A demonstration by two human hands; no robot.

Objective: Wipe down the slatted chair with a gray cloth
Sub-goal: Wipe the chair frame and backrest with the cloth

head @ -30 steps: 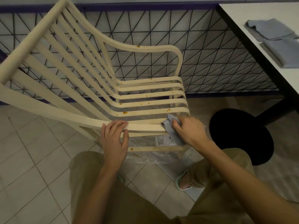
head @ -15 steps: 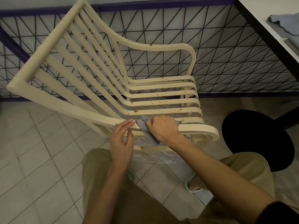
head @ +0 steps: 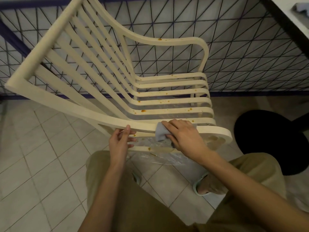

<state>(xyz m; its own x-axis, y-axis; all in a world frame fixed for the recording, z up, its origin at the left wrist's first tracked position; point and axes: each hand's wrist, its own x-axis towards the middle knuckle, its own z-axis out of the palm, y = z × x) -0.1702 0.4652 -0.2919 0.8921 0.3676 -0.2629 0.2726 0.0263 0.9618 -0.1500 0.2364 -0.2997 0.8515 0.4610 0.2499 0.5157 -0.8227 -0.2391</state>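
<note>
A cream slatted chair (head: 103, 81) stands before me on the tiled floor, with orange-brown spots on its seat slats and far armrest. My right hand (head: 185, 136) lies over the near armrest and grips a gray cloth (head: 161, 132), which is pressed against the rail. My left hand (head: 121, 141) is just left of the cloth, below the same armrest, its thumb touching the rail's near edge and its fingers reaching under it. A brownish smear shows on the rounded front end of the near armrest.
A black mesh railing (head: 242, 56) runs behind the chair. A round black stool (head: 270, 141) stands to the right. A white table edge (head: 291, 15) with more gray cloth is at top right. Clear plastic sheet (head: 163, 156) lies under the chair.
My right hand has slid the cloth along the near armrest towards the backrest, then a little back. My left hand has slipped off the rail's top to its underside.
</note>
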